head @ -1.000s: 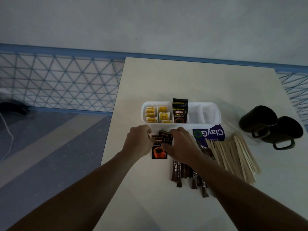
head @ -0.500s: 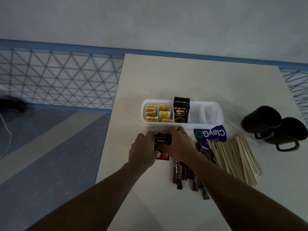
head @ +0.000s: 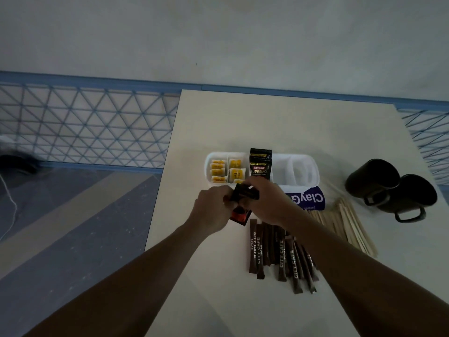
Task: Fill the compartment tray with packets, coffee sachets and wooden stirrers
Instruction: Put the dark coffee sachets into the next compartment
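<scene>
Hands meet over the table (head: 243,122), just in front of the near wall of the white tray (head: 301,187). The left hand (head: 211,210) and the right hand (head: 266,203) both have curled fingers and pinch one dark coffee sachet (head: 244,193) between them, the left at its left end and the right over its right end. The sachet's long axis runs roughly left to right, tilted down toward the right. Below it an orange-ended sachet (head: 239,215) shows, slanted; whether it is held or lies on the table I cannot tell.

The tray's long axis runs left to right. Its two leftmost compartments hold yellow packets (head: 217,171), about four in the first and about three in the second. In the third compartment two Kopiko Supremo sachets (head: 260,166) stand upright, one behind the other, their printed faces toward the person.

Brown sugar sticks (head: 254,249) lie near the person, long axes running near to far and slightly fanned. About seven show, though the right forearm covers part of the bunch. To their right lies a heap of wooden stirrers (head: 352,229), too many to count, slanting from far left to near right. A blue ClayGo card (head: 312,199) sits between the tray and the stirrers. Two dark mugs (head: 371,178) stand touching at the right side of the table.
</scene>
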